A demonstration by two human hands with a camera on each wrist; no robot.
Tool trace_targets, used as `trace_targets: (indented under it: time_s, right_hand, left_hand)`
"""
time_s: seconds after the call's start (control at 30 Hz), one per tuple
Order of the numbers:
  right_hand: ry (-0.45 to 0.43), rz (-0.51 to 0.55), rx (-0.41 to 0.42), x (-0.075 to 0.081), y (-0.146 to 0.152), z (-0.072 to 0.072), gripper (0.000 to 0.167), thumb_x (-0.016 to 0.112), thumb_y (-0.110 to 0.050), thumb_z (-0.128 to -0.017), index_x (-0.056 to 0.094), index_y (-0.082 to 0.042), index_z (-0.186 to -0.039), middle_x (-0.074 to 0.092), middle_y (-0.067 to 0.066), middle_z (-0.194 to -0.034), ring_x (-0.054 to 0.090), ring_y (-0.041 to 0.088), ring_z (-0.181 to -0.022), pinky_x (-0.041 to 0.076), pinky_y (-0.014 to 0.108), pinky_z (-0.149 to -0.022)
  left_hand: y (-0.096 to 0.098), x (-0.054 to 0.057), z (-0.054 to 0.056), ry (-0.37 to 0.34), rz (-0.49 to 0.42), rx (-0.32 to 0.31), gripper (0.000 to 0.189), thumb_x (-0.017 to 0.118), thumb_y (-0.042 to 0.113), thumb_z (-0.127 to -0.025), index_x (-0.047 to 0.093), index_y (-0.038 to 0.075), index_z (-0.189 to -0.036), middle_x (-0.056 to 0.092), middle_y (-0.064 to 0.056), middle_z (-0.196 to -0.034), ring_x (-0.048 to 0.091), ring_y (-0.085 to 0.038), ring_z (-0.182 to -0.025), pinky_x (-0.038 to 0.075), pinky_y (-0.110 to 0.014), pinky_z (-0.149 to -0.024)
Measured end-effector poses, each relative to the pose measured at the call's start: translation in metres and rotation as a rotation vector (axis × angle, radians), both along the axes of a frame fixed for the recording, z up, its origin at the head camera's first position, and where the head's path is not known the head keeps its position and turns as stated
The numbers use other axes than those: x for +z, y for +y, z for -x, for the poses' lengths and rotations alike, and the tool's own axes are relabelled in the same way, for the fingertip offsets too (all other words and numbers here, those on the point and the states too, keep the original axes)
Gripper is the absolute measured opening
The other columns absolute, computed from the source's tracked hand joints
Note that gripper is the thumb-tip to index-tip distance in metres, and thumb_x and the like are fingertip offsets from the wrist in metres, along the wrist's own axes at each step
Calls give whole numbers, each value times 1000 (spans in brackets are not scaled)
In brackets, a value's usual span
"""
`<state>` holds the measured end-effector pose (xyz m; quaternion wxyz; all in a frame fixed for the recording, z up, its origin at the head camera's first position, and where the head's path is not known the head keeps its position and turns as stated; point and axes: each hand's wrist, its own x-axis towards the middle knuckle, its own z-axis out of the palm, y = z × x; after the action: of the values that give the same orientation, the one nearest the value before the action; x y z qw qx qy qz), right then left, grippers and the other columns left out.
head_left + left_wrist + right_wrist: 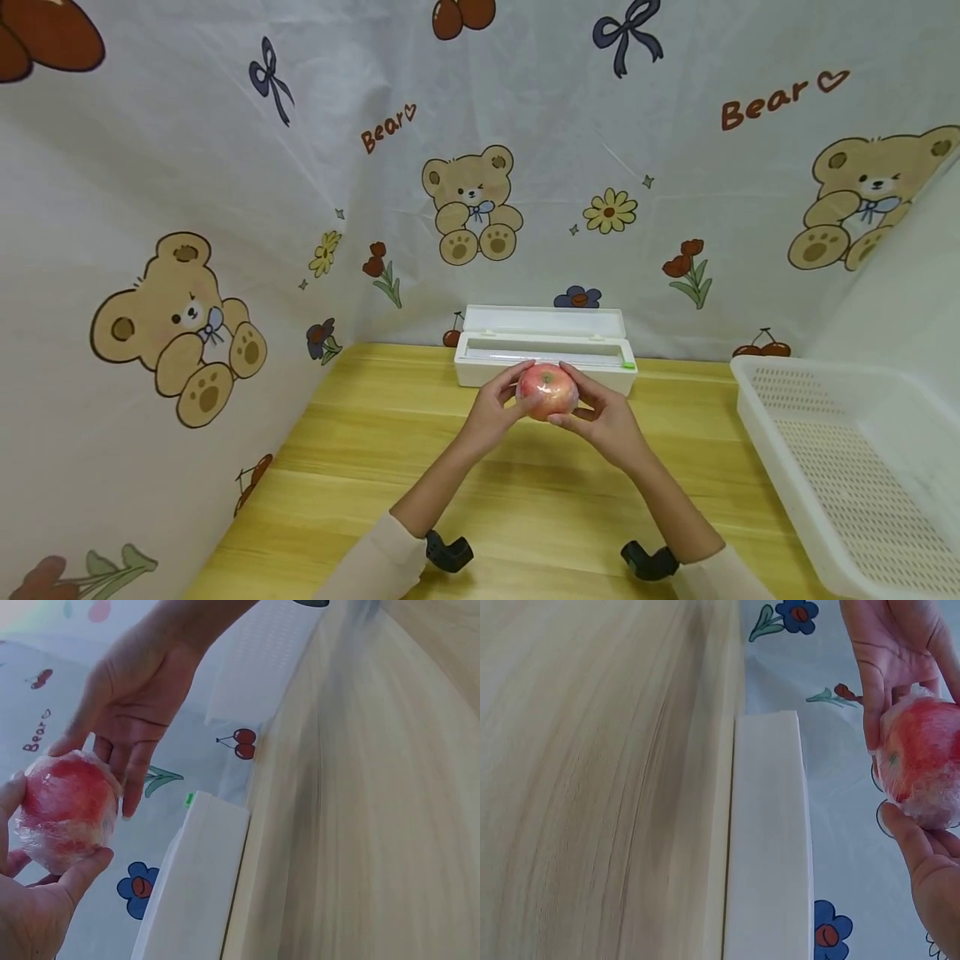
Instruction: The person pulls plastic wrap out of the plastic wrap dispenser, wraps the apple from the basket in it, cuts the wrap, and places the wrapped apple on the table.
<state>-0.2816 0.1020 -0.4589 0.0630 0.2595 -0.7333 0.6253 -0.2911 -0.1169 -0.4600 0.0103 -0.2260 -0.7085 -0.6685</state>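
A red apple (549, 390) wrapped in clear cling film is held up above the table between both hands. My left hand (491, 414) grips its left side with thumb and fingers, and my right hand (611, 423) grips the right side. Wrinkled film shows around the apple (71, 806) in the left wrist view, with the left hand (37, 915) below it and the right hand (146, 705) above. The right wrist view has the same wrapped apple (922, 761) at its right edge, fingers of both hands on it.
Behind the hands stands a long white cling film box (543, 354), its lid raised at the back. A white perforated basket (780, 483) sits at the right of the wooden table (360, 467). A bear-print cloth (540, 100) hangs at the back and left.
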Motion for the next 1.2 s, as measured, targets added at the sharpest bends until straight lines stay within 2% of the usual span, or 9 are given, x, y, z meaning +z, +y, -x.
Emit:
trace_targets:
  time_s: [0.1, 0.27, 0.43, 0.63, 0.83, 1.03, 1.2]
  right_hand:
    - [-66, 16, 25, 3, 0, -2, 71, 80, -6, -88, 47, -4, -151, 52, 20, -147, 61, 31, -124, 58, 30, -88]
    - [-179, 23, 35, 3, -1, -6, 69, 76, -7, -91, 43, 2, -151, 53, 24, -145, 64, 15, -118, 57, 29, -90]
    - [-273, 39, 36, 4, -1, -8, 72, 76, -10, -92, 41, 0, -153, 51, 21, -148, 61, 21, -125, 55, 29, -94]
    - [-335, 50, 16, 6, -4, -9, 73, 79, -18, -91, 43, -2, -153, 52, 18, -149, 57, 26, -130, 53, 28, -97]
    - [-364, 76, -18, 4, -6, -11, 67, 76, -13, -93, 45, 3, -150, 55, 22, -144, 62, 20, -123, 53, 27, -97]
    - [-336, 82, -45, 2, -7, -11, 59, 69, 0, -94, 46, 7, -148, 55, 27, -142, 65, 13, -116, 55, 26, -94]
    - [-317, 61, -55, -3, -7, -8, 56, 68, 3, -94, 47, 8, -146, 57, 28, -139, 65, 12, -114, 56, 24, -92]
  left_hand:
    - [-2, 0, -2, 12, -26, -13, 57, 73, 22, -96, 52, 14, -149, 50, -10, -149, 54, -29, -133, 54, -31, -98]
    - [-2, -4, -3, 24, -16, -13, 58, 74, 20, -95, 52, 13, -149, 52, -10, -148, 55, -29, -132, 53, -31, -99]
    - [1, -9, -3, 17, -33, 1, 57, 74, 17, -95, 54, 12, -148, 53, -11, -149, 55, -29, -133, 52, -31, -101]
    - [4, -15, -6, 0, -80, 21, 57, 75, 15, -94, 54, 11, -147, 52, -10, -150, 52, -29, -135, 50, -30, -102]
    - [5, -16, -9, -14, -104, 18, 59, 78, 15, -91, 56, 10, -146, 53, -10, -150, 55, -28, -133, 52, -30, -99]
    - [7, -17, -6, -1, -89, 25, 59, 77, 9, -91, 56, 9, -146, 58, -10, -145, 62, -26, -124, 55, -27, -94]
    - [9, -21, -4, 8, -94, 12, 58, 74, 3, -92, 52, 1, -146, 56, -15, -145, 62, -29, -123, 54, -27, -95]
